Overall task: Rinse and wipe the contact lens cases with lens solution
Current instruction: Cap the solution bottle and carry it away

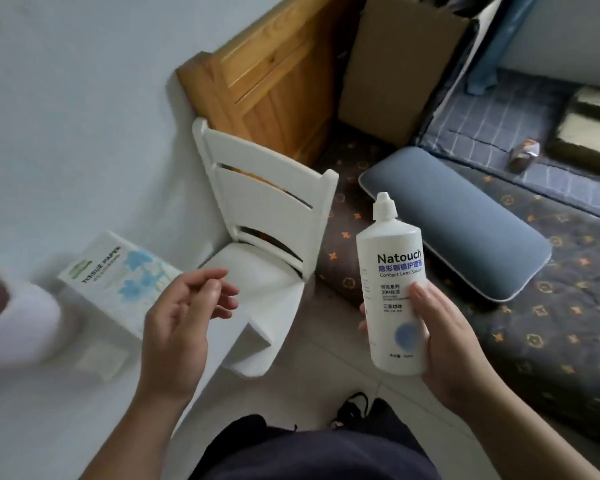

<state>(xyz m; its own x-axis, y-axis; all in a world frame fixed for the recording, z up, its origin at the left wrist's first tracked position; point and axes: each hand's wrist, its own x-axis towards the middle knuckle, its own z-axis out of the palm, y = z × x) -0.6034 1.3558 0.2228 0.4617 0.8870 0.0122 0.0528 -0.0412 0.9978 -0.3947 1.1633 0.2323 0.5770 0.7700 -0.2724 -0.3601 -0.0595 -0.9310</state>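
Your right hand (pixel 444 344) holds the bottle of lens solution (pixel 394 289) upright in the air, above the tiled floor (pixel 329 372). Your fingers are wrapped around the lower half of the bottle from behind, and your thumb lies on the front, beside the label. The white cap (pixel 384 206) is on top and it looks closed. The label shows the word "Natouch" and "Contact Lens Solution".

Your left hand (pixel 184 317) holds nothing. It hangs in the air with the palm turned to the right and the fingers loosely bent, well apart from the bottle. The two hands do not touch each other.

Under your left hand there is a white table (pixel 49 393). A pack of tissue paper (pixel 118 275) lies on it, near the left hand, and a blurred white and dark object (pixel 11 313) is at the left edge; I cannot tell what it is. The contact lens cases do not show clearly anywhere in the view.

A small white chair (pixel 267 216) stands between the table and a bed (pixel 551 334). The bed has a dark patterned cover, and a blue-grey pillow (pixel 465 230) lies on it, behind the bottle. A wooden headboard (pixel 267 74) stands behind the chair.
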